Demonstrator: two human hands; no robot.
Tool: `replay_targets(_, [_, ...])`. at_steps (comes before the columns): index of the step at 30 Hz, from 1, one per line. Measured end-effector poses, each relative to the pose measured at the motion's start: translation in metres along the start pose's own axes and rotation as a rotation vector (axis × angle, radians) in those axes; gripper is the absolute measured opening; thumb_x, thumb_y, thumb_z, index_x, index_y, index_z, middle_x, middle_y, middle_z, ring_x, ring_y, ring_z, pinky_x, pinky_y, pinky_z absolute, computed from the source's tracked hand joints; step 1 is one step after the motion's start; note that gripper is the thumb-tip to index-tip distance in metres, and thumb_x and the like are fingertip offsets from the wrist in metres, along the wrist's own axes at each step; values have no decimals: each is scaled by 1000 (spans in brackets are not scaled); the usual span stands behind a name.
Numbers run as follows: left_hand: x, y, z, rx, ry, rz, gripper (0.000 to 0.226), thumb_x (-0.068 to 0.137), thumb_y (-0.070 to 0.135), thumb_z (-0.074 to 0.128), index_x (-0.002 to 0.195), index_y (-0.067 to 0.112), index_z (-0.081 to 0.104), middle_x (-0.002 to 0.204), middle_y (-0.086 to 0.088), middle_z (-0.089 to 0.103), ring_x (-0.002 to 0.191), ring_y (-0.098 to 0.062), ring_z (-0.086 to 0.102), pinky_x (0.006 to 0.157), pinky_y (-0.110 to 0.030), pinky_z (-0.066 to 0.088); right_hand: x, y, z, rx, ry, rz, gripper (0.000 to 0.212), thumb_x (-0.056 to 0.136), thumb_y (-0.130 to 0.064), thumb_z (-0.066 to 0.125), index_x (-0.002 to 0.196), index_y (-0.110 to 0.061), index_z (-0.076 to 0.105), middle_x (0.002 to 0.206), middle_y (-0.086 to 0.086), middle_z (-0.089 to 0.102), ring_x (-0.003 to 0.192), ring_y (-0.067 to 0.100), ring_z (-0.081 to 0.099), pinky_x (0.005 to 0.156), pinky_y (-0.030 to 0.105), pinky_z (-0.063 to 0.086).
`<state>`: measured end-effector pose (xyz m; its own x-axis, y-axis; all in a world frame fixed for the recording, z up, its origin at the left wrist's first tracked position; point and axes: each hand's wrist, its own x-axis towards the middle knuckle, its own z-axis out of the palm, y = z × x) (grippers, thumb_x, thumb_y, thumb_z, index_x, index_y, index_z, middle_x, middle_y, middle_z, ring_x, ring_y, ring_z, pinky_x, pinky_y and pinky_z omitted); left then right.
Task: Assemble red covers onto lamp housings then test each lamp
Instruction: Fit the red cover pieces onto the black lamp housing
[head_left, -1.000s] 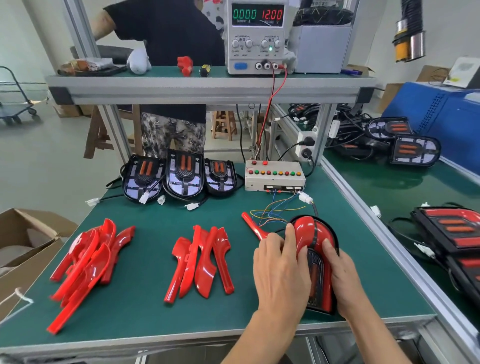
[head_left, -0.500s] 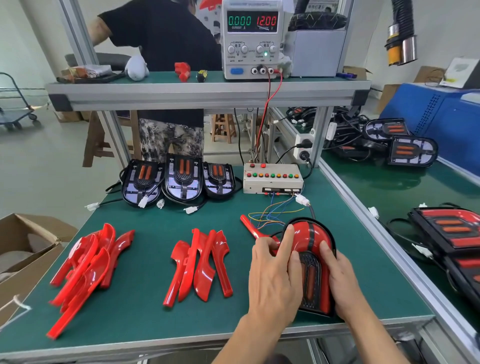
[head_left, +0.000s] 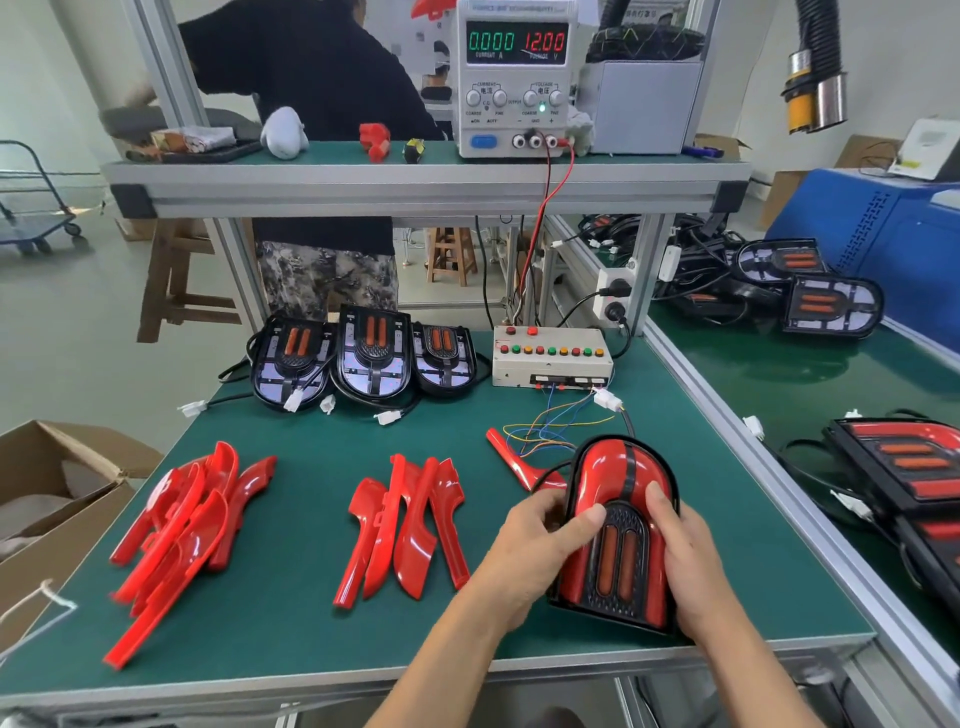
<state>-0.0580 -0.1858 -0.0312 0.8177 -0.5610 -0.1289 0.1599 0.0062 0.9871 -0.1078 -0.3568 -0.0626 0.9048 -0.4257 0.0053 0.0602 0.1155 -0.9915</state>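
Lamp (head_left: 621, 525) between left hand (head_left: 535, 551) and right hand (head_left: 685, 561), both gripping.

**A lamp assembly workbench in a factory**

This is a production workshop. An aluminium-framed bench with a green mat (head_left: 291, 613) carries sorted piles of red covers (head_left: 176, 525), a row of bare lamp housings (head_left: 371, 353) and a button-studded test box (head_left: 550, 358). On the shelf above stands a bench power supply (head_left: 517, 78) (reading 12.00 volts). A hose overhead (head_left: 815, 78) is probably fume extraction. A neighbouring bench (head_left: 810, 374) holds more lamps.
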Motion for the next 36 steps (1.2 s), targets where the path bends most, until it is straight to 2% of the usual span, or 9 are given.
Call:
replay_targets(10, [-8, 3, -2, -176, -66, -78, 32, 90, 36, 76, 120, 25, 70, 118, -9, 73, 109, -24, 71, 85, -31, 59, -2, -3, 3, 36, -1, 15, 48, 88, -59, 59, 107, -19, 77, 103, 18, 78, 95, 36, 76, 74, 40, 62])
replay_targets(16, [-11, 3, 1, -250, -66, -98, 27, 91, 28, 76, 117, 23, 71, 118, -7, 74, 111, -26, 70, 97, -43, 57, -5, -3, 2, 29, 14, 5, 42, 95, -53, 58, 107, -17, 77, 103, 19, 77, 93, 37, 76, 69, 35, 62])
replay_targets(22, [-14, 2, 4, -305, -85, -83, 30, 94, 29, 72, 123, 21, 67, 122, -6, 72, 116, -26, 68, 104, -46, 52, -3, -9, 0, 39, -20, 38, 64, 71, -70, 77, 118, -27, 72, 117, 12, 75, 108, 32, 73, 85, 41, 61])
replay_targets(25, [-14, 2, 2, -316, -78, -90, 30, 96, 28, 69, 124, 20, 66, 123, -8, 72, 115, -28, 68, 100, -45, 55, 3, -17, -8, -111, -59, 19, 83, 65, -76, 77, 133, -32, 63, 131, 1, 70, 121, 23, 67, 107, 53, 48])
replay_targets(28, [-13, 0, 2, -319, -75, -92, 32, 94, 30, 70, 124, 20, 66, 120, -8, 73, 113, -27, 70, 92, -39, 59, 5, -27, -12, -256, -30, 69, 119, 54, -88, 72, 156, -41, 32, 160, -17, 39, 146, 7, 39, 123, 47, 29])
replay_targets(30, [-13, -1, 2, -324, -70, -92, 37, 93, 31, 71, 128, 20, 64, 121, -8, 73, 112, -25, 70, 94, -40, 58, 4, -34, -8, -365, -35, 87, 119, 57, -94, 63, 158, -45, 24, 163, -23, 28, 148, 3, 31, 125, 43, 24])
replay_targets(32, [-12, -2, 1, -334, -68, -96, 40, 94, 32, 71, 130, 19, 62, 122, -8, 72, 113, -25, 70, 98, -44, 56, 3, -40, -6, -520, -60, 103, 103, 66, -97, 49, 153, -45, 36, 155, -20, 43, 141, 5, 44, 120, 41, 35])
replay_targets(34, [-12, -2, -1, -346, -73, -95, 38, 95, 31, 70, 129, 19, 63, 122, -8, 73, 113, -25, 70, 97, -44, 57, 0, -48, -5, -730, -56, 92, 86, 69, -101, 33, 129, -45, 58, 130, -14, 65, 118, 2, 60, 99, 31, 48])
replay_targets(36, [-12, -2, -2, -352, -73, -92, 36, 95, 31, 70, 128, 18, 64, 121, -8, 73, 112, -26, 70, 94, -42, 58, 0, -52, -4, -955, 26, 20, 81, 76, -97, 26, 116, -38, 65, 119, 0, 66, 114, 15, 61, 97, 35, 49])
